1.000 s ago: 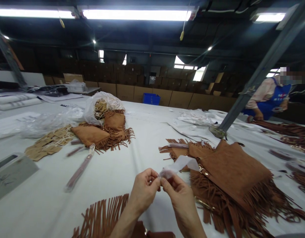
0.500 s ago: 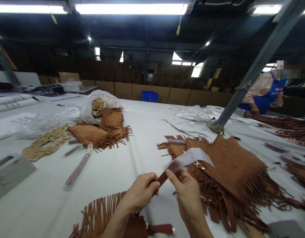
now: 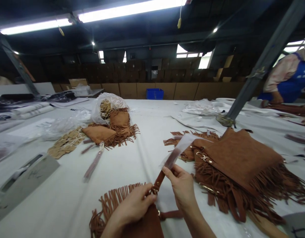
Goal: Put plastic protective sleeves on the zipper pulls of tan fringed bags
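Note:
A brown leather strap (image 3: 159, 180) slants up from a fringed brown suede bag (image 3: 144, 226) at the near edge of the table. My left hand (image 3: 136, 205) is closed on the strap's lower end, by its metal clasp (image 3: 154, 190). Higher up, my right hand (image 3: 182, 185) pinches the strap at the mouth of a clear plastic sleeve (image 3: 183, 147). The strap's upper part lies inside this sleeve, whose far end is loose. Below my right hand, a second strap piece (image 3: 171, 215) sticks out from the bag. My forearms hide part of the bag.
Larger fringed bags (image 3: 244, 158) are piled on the right. Small fringed bags (image 3: 100, 134) lie at the left beside a plastic bag (image 3: 109, 102). A grey box (image 3: 30, 185) stands near left, a slanted post (image 3: 256, 69) at right. A person in a blue apron (image 3: 291, 79) stands far right.
My view has swung left. My left hand has shifted down the strap to the clasp, and more of the strap shows inside the sleeve above my right hand.

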The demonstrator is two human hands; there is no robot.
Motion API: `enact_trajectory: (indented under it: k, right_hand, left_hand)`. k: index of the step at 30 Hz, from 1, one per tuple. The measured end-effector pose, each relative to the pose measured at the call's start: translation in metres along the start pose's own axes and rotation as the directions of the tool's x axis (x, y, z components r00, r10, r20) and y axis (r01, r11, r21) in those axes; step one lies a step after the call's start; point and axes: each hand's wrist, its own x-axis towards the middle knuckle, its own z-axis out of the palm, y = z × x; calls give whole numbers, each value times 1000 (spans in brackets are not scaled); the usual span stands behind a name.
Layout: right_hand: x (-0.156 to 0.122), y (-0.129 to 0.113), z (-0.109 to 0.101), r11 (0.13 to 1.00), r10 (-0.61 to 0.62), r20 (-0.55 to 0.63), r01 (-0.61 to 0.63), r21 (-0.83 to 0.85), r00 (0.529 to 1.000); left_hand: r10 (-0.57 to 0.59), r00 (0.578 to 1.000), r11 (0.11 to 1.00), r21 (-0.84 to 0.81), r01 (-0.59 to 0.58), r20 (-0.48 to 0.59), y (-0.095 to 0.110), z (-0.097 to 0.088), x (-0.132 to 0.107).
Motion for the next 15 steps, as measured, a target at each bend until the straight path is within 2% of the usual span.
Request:
enact_trajectory:
  k: [4,9,12,15]
  right_hand:
    - [-9,4,5,999,2,63,1,-52,998]
    - [-37,21,7,989,128,174,-112,-102,976]
    - [-47,29,4,978,160,191,-129,-164,968]
    - [-48,35,0,969,150,155,-114,-218,976]
  left_hand:
    - [8,984,996,-81,-23,-177,-8,16,-11]
    - [57,966,984,-151,-98,-251,-22,26,-7]
    - [54,974,965,-240,-108,-222,-31,28,-7]
    - [-27,995,924,-382,-12,-98,-40,26,-11]
